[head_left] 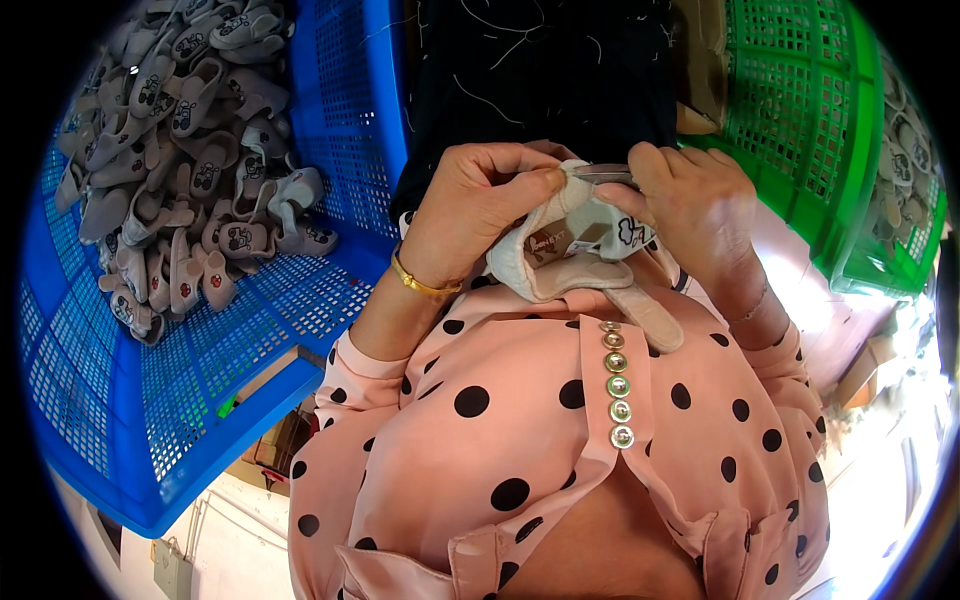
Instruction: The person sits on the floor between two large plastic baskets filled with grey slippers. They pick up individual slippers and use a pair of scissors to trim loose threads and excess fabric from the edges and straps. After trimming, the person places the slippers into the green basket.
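Note:
A small cream-coloured child's shoe (530, 262) is held up in front of my chest, its opening facing up and its strap (648, 318) hanging down. A printed insole and a dark cartoon print on its side are visible. My left hand (470, 205) pinches the upper edge of the shoe between thumb and fingers. Closed round a pair of thread snips (602, 174), my right hand (700, 205) keeps the metal blades against that edge, close to the left thumb. The handle of the snips is hidden in the palm.
On the left stands a blue plastic basket (345, 165) with a heap of similar small shoes (200, 150). A green basket (800, 130) on the right has more of them. Loose thread ends lie on my dark-clothed lap (545, 80). Cardboard (700, 60) shows beside the green basket.

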Demonstrator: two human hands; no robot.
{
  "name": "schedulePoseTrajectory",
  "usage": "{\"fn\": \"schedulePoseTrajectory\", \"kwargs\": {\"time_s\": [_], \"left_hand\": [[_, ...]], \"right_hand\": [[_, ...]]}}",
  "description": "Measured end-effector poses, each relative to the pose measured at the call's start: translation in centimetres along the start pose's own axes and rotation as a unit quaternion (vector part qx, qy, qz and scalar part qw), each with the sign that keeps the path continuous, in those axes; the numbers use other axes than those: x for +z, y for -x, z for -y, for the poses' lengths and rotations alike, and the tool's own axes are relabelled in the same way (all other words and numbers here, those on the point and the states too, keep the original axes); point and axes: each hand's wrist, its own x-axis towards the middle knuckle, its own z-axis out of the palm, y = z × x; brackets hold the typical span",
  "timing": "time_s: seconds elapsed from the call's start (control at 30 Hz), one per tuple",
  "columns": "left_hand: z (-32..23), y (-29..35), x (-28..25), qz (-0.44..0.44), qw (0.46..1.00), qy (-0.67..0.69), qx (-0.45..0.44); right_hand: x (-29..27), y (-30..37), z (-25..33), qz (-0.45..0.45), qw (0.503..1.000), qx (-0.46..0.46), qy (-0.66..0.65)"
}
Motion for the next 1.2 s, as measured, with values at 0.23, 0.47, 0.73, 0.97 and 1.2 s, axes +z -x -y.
{"fn": "schedulePoseTrajectory", "kwargs": {"time_s": [0.23, 0.47, 0.73, 0.97, 1.2], "left_hand": [[-0.4, 0.2, 0.2, -0.001, 1.000, -0.030, 0.006], [-0.5, 0.5, 0.3, 0.002, 1.000, -0.011, 0.002], [-0.3, 0.2, -0.2, 0.013, 0.999, -0.033, 0.010], [-1.4, 0.5, 0.1, -0.033, 0.998, -0.049, 0.020], [-1.7, -0.4, 0.2, -0.054, 0.950, -0.259, 0.168]], "right_hand": [[0.0, 0.0, 0.2, 0.017, 1.000, 0.006, -0.013], [1.2, 0.6, -0.5, 0.055, 0.985, 0.048, -0.155], [0.1, -1.6, 0.8, 0.069, 0.947, 0.071, -0.306], [1.6, -2.4, -3.3, 0.023, 0.933, 0.259, -0.249], [0.4, -2.1, -1.0, 0.146, 0.802, 0.260, -0.517]]}}
